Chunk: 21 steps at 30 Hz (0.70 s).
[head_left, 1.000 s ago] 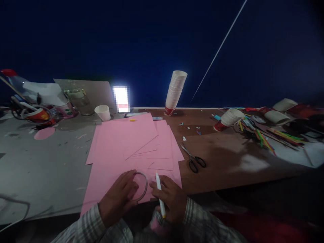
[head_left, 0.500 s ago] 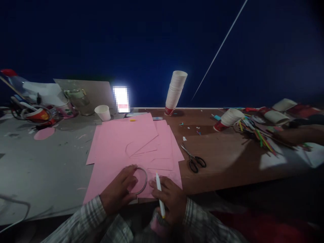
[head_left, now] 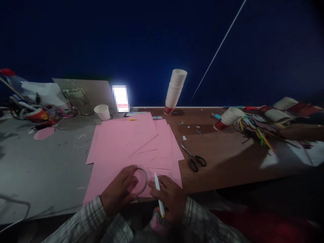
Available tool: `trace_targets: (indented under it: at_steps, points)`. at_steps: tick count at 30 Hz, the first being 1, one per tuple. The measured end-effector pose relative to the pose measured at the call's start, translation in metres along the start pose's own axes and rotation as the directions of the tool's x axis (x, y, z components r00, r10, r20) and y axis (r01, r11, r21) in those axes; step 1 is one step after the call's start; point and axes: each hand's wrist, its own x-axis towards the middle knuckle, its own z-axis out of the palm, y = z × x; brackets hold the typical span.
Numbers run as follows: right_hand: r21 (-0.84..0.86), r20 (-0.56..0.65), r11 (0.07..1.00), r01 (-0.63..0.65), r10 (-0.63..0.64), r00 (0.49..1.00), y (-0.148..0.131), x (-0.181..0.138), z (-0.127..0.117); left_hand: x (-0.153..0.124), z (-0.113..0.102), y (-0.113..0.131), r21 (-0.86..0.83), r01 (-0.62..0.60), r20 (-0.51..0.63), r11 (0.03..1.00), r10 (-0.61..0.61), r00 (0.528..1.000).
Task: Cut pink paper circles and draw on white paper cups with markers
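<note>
- Ring [head_left: 142, 180]: thin hoop lying flat on the near pink paper sheet [head_left: 121, 148]; likely light and stiff, apt to slide; best pinned from above at its rim.
- Left hand [head_left: 118, 192]: palm down, fingers spread over the ring's left side, pressing rather than gripping.
- Right hand [head_left: 169, 199]: curled around a white pen [head_left: 159, 194], tip beside the ring's right edge.
- Scissors [head_left: 193, 158]: on the table, right of the sheets.

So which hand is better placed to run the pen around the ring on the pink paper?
Right. The right hand already grips the pen, close beside the ring, while the left hand rests on the ring over the pink paper.
</note>
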Motion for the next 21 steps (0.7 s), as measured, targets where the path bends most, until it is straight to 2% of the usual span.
trace_targets:
  at_steps: [5,10,16,21]
  points:
    - [-0.016,-0.033,1.0,0.026,-0.026,0.999,0.001,-0.002,0.003,-0.001,0.001,-0.001,0.019,-0.022,0.008,1.0,0.022,1.0]
    - [-0.024,-0.06,0.999,0.035,-0.037,0.998,0.004,-0.005,0.006,-0.007,-0.005,-0.001,0.074,0.004,-0.054,0.997,0.0,0.999]
    - [-0.025,-0.075,0.999,0.04,-0.041,0.996,0.006,-0.007,0.011,-0.009,-0.013,-0.008,0.129,-0.006,0.032,0.992,0.002,0.999]
    - [-0.005,-0.057,0.999,0.051,-0.051,0.997,0.006,-0.005,0.01,-0.005,-0.014,-0.006,0.14,-0.037,0.002,0.989,0.037,0.999]
